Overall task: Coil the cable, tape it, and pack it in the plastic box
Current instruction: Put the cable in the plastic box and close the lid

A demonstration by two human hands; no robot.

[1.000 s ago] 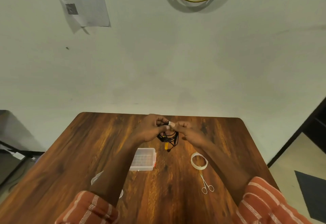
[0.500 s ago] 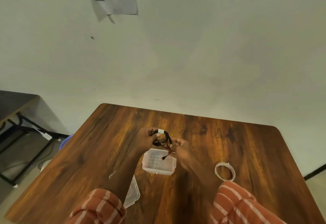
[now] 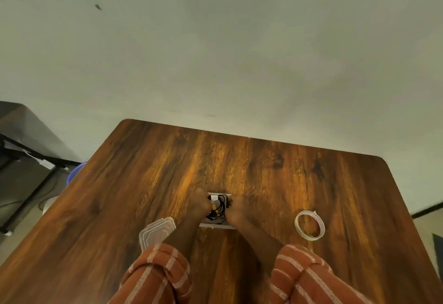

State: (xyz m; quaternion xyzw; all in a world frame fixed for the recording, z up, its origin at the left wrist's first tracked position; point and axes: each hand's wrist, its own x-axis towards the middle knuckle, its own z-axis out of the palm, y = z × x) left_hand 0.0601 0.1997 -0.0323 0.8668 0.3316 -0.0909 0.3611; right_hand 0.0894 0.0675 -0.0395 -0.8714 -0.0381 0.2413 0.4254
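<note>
You have brought the taped cable coil (image 3: 218, 206) down from mid-air into the plastic box (image 3: 217, 225); your left hand (image 3: 199, 204) and right hand (image 3: 236, 210) now flank it, lowered over the box.

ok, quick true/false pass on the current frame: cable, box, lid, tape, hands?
1. The coiled cable sits over the plastic box. True.
2. The lid is closed on the box. False: it lies on the table, on the box's left.
3. The tape roll lies to the right of the box. True.
4. Only the left hand is at the cable. False: the right hand is at it too.
5. The cable bears no tape. False: a white strip shows at its top.
</note>
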